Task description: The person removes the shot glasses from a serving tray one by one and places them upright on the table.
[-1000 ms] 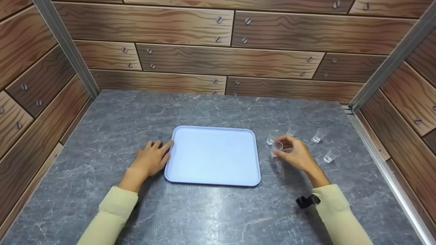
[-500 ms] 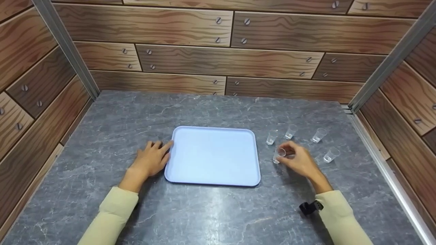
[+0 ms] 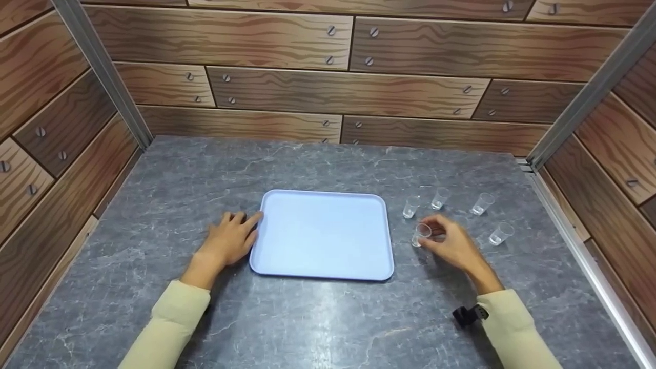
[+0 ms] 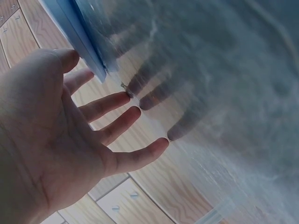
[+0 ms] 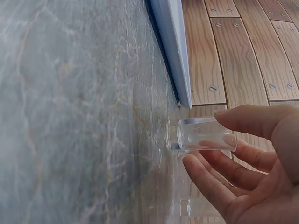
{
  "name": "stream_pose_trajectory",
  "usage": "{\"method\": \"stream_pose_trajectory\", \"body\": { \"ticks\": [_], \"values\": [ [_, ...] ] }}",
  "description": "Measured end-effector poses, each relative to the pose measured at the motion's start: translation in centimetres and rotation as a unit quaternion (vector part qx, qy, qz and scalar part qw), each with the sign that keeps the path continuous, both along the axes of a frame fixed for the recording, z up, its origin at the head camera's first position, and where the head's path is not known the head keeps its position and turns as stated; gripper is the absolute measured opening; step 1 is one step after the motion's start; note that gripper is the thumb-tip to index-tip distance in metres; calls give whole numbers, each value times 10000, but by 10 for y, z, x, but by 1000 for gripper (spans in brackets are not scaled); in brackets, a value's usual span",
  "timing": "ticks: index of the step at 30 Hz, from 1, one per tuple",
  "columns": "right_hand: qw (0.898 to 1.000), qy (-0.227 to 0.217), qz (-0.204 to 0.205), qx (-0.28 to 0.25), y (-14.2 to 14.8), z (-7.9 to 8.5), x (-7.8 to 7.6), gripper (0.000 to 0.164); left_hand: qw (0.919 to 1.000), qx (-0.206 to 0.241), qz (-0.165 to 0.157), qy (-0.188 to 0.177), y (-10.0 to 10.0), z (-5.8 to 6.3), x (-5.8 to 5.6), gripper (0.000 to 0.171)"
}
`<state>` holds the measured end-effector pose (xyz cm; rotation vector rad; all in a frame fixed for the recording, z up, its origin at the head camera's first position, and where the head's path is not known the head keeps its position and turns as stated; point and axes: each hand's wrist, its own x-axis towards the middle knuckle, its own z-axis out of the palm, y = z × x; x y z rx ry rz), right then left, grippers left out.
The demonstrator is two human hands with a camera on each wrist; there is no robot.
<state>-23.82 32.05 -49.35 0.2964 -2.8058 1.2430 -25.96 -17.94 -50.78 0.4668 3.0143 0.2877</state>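
My right hand (image 3: 453, 248) pinches a small clear shot glass (image 3: 416, 240) between thumb and fingers, just right of the light blue tray (image 3: 320, 236). In the right wrist view the glass (image 5: 203, 133) stands with its thick base close over the grey tabletop, the thumb on one side of its rim and fingers on the other. My left hand (image 3: 228, 241) rests at the tray's left edge, fingers spread and relaxed. The left wrist view shows its fingertips (image 4: 156, 145) at the tabletop and the thumb beside the tray's rim (image 4: 86, 42).
Beyond the right hand stand two similar shot glasses, a left one (image 3: 410, 208) and a farther one (image 3: 439, 199). To its right are another shot glass (image 3: 481, 204) and a nearer one (image 3: 500, 234). Wood-patterned walls (image 3: 287, 87) enclose the grey marbled table (image 3: 287, 323).
My right hand has drawn the shot glass slightly toward me and right, away from the glass behind it, then stayed nearly still. The left hand and tray have not moved.
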Motion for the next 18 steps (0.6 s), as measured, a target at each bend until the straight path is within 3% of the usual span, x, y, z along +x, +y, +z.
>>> {"method": "stream_pose_trajectory", "body": {
  "ticks": [18],
  "values": [
    [9984, 496, -199, -168, 12, 29, 8, 34, 10000, -14, -25, -2, -3, -1, 0, 50]
  ]
}}
